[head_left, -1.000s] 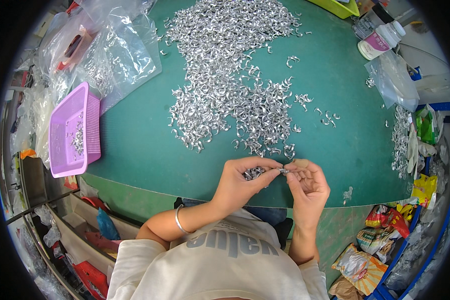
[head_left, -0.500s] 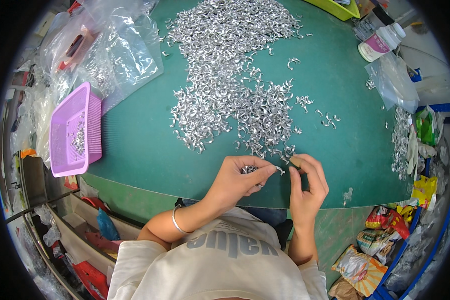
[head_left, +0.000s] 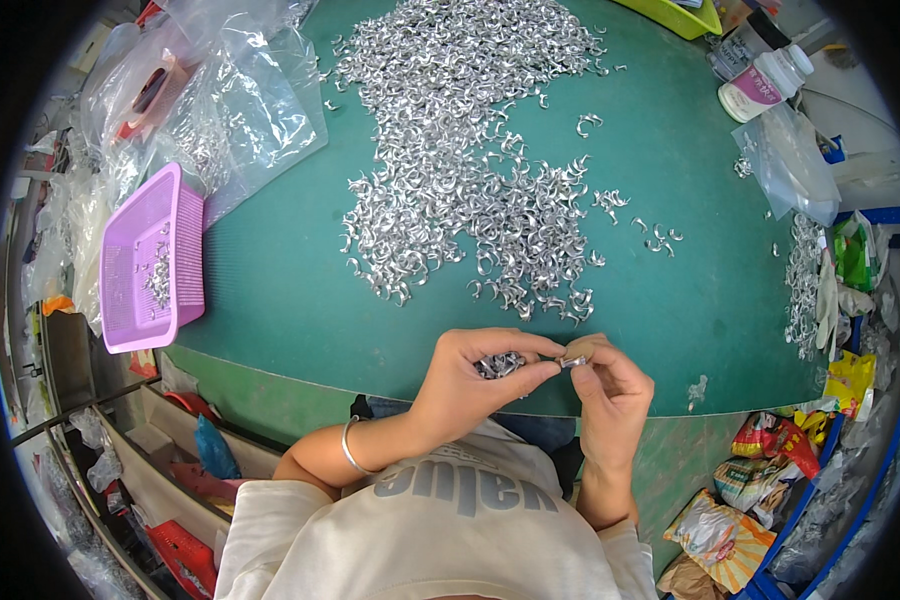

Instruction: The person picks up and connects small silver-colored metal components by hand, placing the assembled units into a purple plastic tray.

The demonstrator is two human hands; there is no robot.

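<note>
Pinching one small shiny metal piece (head_left: 574, 362), the right hand (head_left: 615, 392) meets the left hand (head_left: 470, 372), which is curled around one clump of curved pieces (head_left: 498, 366), above the smooth green tabletop (head_left: 690, 270). One heap of glossy crescents (head_left: 450, 130), uncountable, lies beyond; one ribbed purple plastic basket (head_left: 189, 260) stands left.

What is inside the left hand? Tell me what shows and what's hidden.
Inside the left hand, a cluster of small silvery metal pieces shows between thumb and index finger. Anything deeper in the palm is covered by the hand itself, so the count cannot be told.
</note>
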